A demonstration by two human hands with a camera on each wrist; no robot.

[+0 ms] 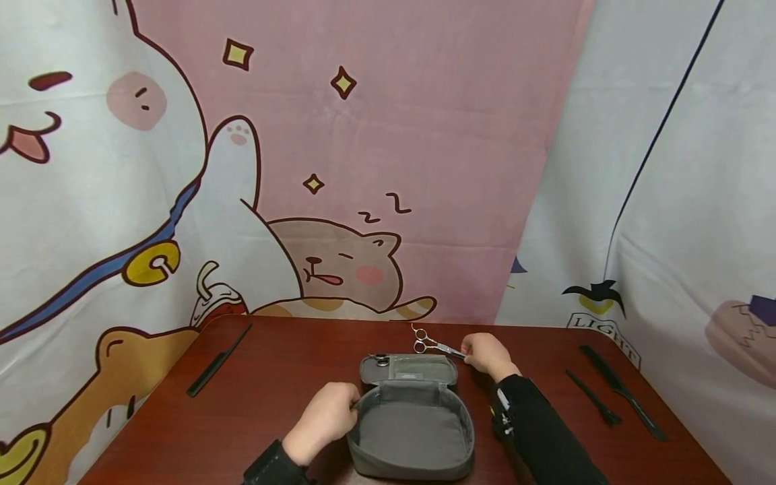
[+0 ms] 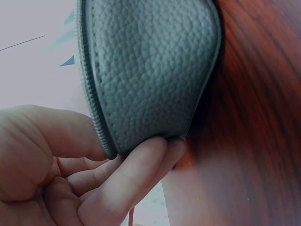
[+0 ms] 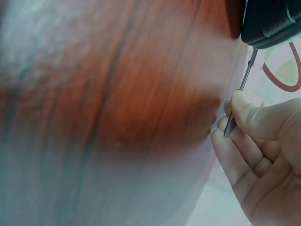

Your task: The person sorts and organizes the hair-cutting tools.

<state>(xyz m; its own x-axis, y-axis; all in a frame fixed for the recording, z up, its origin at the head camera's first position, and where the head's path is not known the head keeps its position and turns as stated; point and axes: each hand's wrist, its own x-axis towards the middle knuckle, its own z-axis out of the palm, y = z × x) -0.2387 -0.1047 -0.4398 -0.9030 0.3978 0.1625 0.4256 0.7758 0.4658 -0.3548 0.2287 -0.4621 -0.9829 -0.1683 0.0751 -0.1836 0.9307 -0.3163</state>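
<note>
A grey zippered case [image 1: 409, 431] of pebbled leather-like material stands unzipped on the table, its lid folded back. My left hand [image 1: 330, 414] grips the case's left side; in the left wrist view the thumb and fingers pinch its wall [image 2: 150, 70] beside the zipper. Behind the case, my right hand [image 1: 488, 353] holds silver scissors [image 1: 441, 347] by the blade end, with the finger loops pointing left. The right wrist view has the thumb and fingers of the right hand [image 3: 263, 155] pinching the blade [image 3: 242, 84].
On the reddish-brown table [image 1: 273, 357], a black comb [image 1: 219, 360] lies at the left. A thin dark brush [image 1: 594, 397] and a longer black comb with a handle [image 1: 621, 391] lie at the right. Printed cloth [image 1: 448, 135] hangs behind the table.
</note>
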